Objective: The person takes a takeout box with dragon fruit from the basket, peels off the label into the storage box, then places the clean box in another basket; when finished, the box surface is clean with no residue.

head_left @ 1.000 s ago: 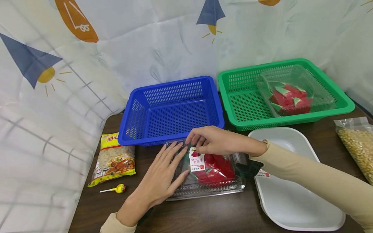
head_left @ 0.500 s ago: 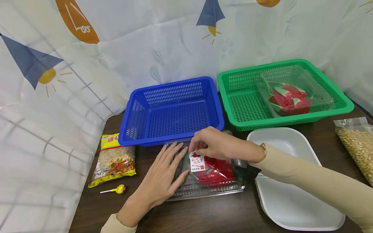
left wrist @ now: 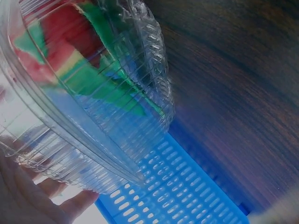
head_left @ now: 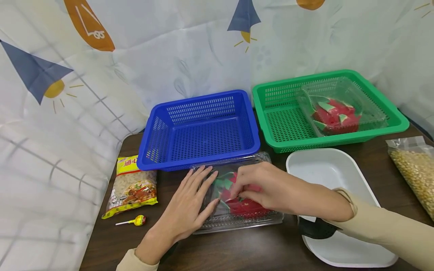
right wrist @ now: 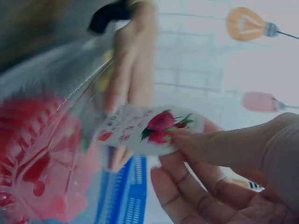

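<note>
A clear plastic clamshell box (head_left: 239,226) with a red and green dragon fruit (head_left: 245,209) inside lies on the dark wooden table. My left hand (head_left: 188,205) rests on its left side, fingers straight and spread. Over the lid, my right hand (head_left: 262,186) pinches a white sticker (right wrist: 133,136) between thumb and fingers. Red fruit and red lettering are printed on it. Seen from the right wrist, the sticker stands up and bends away from the lid; whether its lower edge still touches the lid I cannot tell. The right hand mostly hides it in the head view.
Behind the box stands a blue basket (head_left: 249,148). A green basket (head_left: 283,145) at the back right holds another boxed dragon fruit (head_left: 335,116). A white tray (head_left: 318,165) lies under my right forearm. Around are a pasta bag (head_left: 133,188), a lollipop (head_left: 139,220) and a corn-kernel bag (head_left: 413,169).
My right hand has pulled the sticker up from where it lay flat on the lid, moving rightward and toward me. The left hand has stayed in place on the box.
</note>
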`<act>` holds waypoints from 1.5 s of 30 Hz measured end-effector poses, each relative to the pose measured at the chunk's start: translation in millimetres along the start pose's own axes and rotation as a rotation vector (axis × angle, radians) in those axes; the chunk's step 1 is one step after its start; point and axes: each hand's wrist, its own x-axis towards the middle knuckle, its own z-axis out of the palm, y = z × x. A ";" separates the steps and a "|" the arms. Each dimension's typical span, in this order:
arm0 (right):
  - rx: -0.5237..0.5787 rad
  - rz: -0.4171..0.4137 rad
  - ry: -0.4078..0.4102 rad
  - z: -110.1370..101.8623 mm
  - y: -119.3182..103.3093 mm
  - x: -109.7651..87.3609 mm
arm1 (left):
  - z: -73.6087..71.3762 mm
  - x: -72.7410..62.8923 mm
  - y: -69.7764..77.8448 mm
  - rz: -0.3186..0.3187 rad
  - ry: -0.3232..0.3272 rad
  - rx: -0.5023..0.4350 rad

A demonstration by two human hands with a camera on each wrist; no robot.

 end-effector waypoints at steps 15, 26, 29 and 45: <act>0.060 0.077 -0.152 -77.5 62.3 -116.0 | 1.6 0.2 -1.4 0.014 0.002 0.005; -0.155 0.414 -0.226 -81.6 109.8 -135.0 | 0.5 -0.3 -1.6 0.005 -0.016 -0.004; -0.141 0.490 -0.239 -80.0 118.1 -131.3 | 0.2 0.4 -1.2 0.003 -0.023 -0.004; -0.279 0.548 -0.212 -61.1 133.3 -125.8 | 1.2 0.4 -1.3 -0.005 -0.024 -0.005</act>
